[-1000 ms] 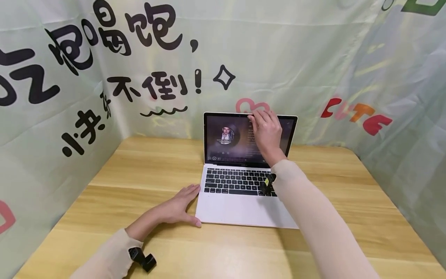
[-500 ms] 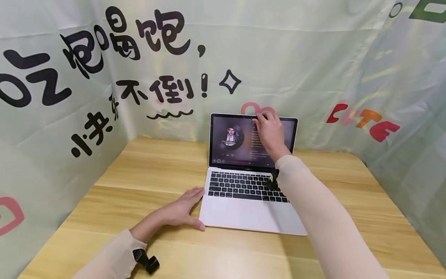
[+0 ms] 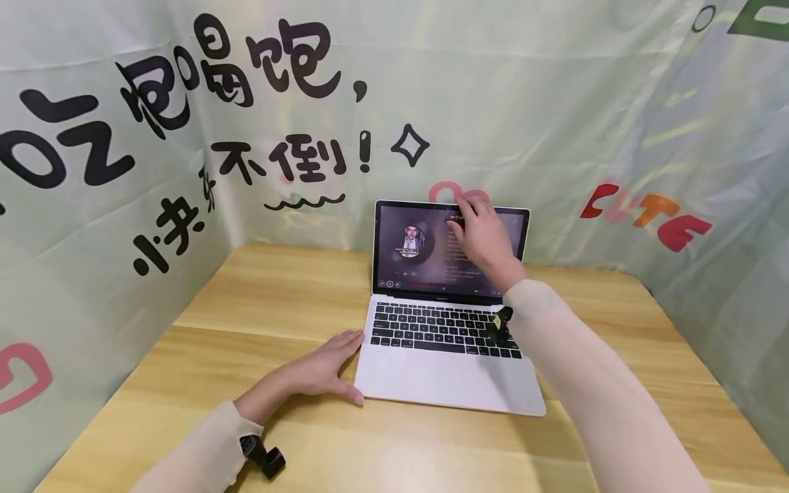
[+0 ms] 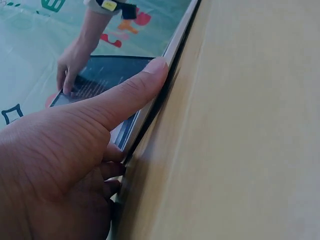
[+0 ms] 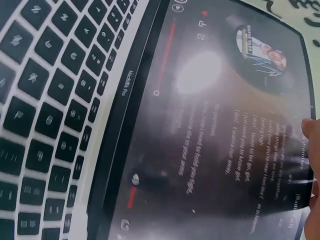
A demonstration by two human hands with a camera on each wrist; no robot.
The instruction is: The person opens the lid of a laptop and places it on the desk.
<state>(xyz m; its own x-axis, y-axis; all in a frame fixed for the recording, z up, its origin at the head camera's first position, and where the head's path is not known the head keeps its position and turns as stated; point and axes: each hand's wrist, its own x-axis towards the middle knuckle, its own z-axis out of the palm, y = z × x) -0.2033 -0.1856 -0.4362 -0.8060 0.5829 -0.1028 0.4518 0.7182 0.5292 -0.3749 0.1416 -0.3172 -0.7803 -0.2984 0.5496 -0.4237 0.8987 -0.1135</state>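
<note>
A silver laptop point(image 3: 444, 376) with black keys stands raised on the wooden table, its screen point(image 3: 425, 233) lit with a music player and lyrics. My right hand point(image 3: 487, 239) is at the top edge of the lid, thumb in front of the screen and fingertips over the rim. In the right wrist view the thumb point(image 5: 307, 130) comes in at the screen's far edge. My left hand point(image 3: 320, 370) braces the base's front left corner, thumb extended to the front edge and fingers along the left side. The left wrist view shows that thumb point(image 4: 135, 90) lying along the edge.
The wooden table point(image 3: 228, 308) is enclosed by a pale green fabric backdrop point(image 3: 524, 103) with black lettering and coloured drawings. The fabric hangs close behind the laptop. Black cameras point(image 3: 265, 459) sit at both wrists.
The head view has shifted a little, so the laptop appears slightly farther right. My right thumb has spread away from the fingers and the wrist has moved right. My left hand stays at the corner.
</note>
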